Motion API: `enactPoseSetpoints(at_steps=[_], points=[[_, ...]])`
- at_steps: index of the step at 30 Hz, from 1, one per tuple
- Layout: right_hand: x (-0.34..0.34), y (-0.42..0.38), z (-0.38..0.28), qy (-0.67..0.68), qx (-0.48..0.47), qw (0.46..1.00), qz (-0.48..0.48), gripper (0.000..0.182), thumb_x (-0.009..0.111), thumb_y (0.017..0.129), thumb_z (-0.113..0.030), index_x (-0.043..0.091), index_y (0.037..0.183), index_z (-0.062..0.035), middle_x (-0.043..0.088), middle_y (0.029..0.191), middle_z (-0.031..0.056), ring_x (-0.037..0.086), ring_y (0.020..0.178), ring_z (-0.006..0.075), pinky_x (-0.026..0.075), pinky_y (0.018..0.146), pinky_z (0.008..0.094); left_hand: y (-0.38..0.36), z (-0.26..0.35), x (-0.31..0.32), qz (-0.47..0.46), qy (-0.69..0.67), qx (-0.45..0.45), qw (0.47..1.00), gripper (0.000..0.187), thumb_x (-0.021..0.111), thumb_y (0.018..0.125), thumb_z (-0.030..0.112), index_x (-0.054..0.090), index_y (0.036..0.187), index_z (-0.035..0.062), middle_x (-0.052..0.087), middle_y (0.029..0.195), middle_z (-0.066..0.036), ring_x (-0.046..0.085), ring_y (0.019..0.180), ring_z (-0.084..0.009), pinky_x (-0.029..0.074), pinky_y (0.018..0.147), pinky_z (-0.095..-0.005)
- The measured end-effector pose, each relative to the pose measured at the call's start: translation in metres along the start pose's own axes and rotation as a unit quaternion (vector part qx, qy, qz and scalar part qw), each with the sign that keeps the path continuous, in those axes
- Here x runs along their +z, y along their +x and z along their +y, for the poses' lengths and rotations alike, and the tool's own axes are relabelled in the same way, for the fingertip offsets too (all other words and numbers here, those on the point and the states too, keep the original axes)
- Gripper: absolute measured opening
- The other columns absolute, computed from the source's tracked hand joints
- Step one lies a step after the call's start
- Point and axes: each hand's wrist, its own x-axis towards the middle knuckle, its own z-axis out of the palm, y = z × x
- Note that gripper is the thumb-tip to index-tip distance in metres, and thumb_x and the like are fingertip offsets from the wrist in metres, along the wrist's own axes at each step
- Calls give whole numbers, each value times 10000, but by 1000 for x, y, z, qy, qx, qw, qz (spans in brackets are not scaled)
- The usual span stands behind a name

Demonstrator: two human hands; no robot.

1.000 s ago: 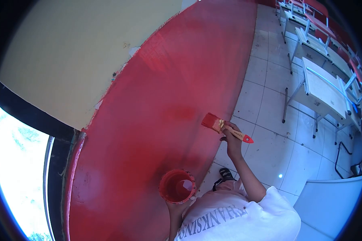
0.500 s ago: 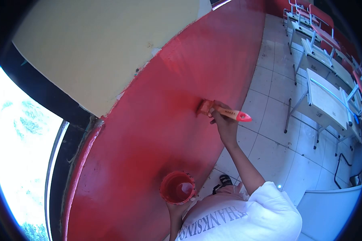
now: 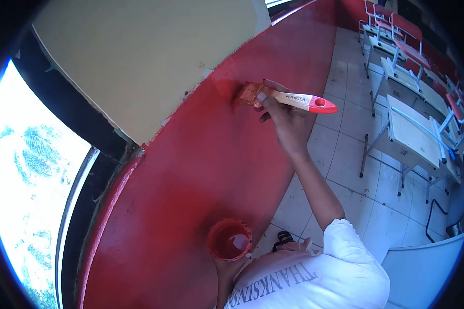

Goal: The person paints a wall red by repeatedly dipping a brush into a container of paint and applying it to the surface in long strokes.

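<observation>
My right hand (image 3: pixel 282 114) is closed round a wide paintbrush (image 3: pixel 299 100) with a pale, red-tipped handle. Its bristle end touches the red wall (image 3: pixel 201 149), a little below the edge where the beige upper wall (image 3: pixel 154 56) begins. Low in front of my body, my left hand (image 3: pixel 231 265) holds a red paint bucket (image 3: pixel 229 226) from beneath and the side. Red paint shows inside the bucket, and its rim is smeared. Most of the left fingers are hidden by the bucket.
On the right stand several desks (image 3: pixel 412 126) with red chairs (image 3: pixel 410 44) upturned or set on them, over a white tiled floor (image 3: pixel 345 154). A bright window opening (image 3: pixel 41 170) with a dark frame lies at left. A pale blue-white panel (image 3: pixel 423 270) is at lower right.
My right hand has moved the paintbrush up the wall and slightly left, closer to the beige edge. The bucket in my left hand has stayed nearly in place. The camera view has shifted a little.
</observation>
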Motion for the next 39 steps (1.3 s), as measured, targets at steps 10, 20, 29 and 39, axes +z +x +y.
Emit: enactPoseSetpoints(at_steps=[10,20,29,39], points=[[10,12,-19,18,-48,999,-7,368,674,799,-169,568,1101,11,627,862,70,620,749,113,510,545,231,-1,-12,-7,-8,-11,-7,1000,801,808,542,44,407,1234,54,570,1105,-102,571,1003,-213,457,874,-383],[-21,-3,-34,90,-90,988,87,313,613,827,-139,527,1105,-25,602,942,66,622,772,136,502,523,248,6,-1,4,-10,-48,54,997,757,796,582,24,413,1235,3,583,999,-122,595,678,-209,460,514,-295],[12,-7,-3,244,29,966,86,326,599,834,-197,498,1126,-93,586,960,35,586,833,112,485,589,263,4,1,2,-6,-34,17,999,703,752,599,-23,419,1218,1,583,1003,-128,596,744,-208,479,592,-299],[29,-12,16,247,85,961,91,423,606,828,-228,449,1189,-71,552,1035,39,554,912,124,482,644,291,11,18,-2,-48,-115,-51,991,649,703,617,-75,425,1199,-1,582,1007,-134,597,818,-207,501,679,-303]])
